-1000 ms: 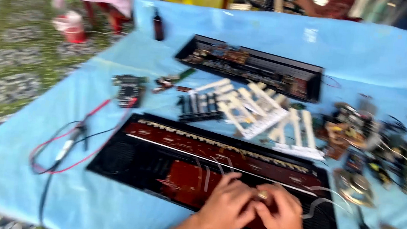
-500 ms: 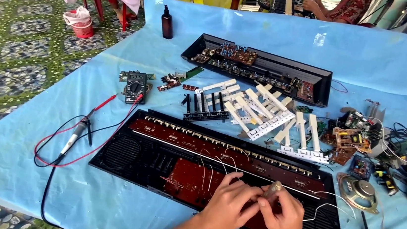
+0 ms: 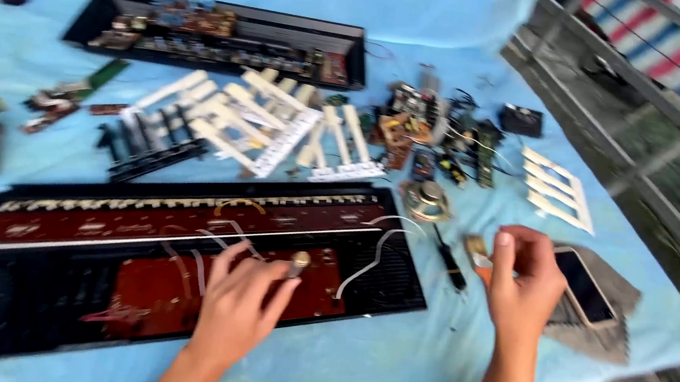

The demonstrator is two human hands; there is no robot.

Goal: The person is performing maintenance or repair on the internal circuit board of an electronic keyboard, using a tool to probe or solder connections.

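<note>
The left hand (image 3: 240, 298) rests on the red circuit board (image 3: 181, 284) of the opened keyboard case (image 3: 175, 258), which runs left to right, fingers pinching a small knob-like part (image 3: 298, 260), while the right hand (image 3: 524, 282), loosely curled, touches a small brush (image 3: 477, 252) lying right of the case, beside a phone (image 3: 584, 285)

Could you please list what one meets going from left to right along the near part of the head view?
Open keyboard case → left hand holding a small metal part → screwdriver → right hand → phone on a grey cloth.
</note>
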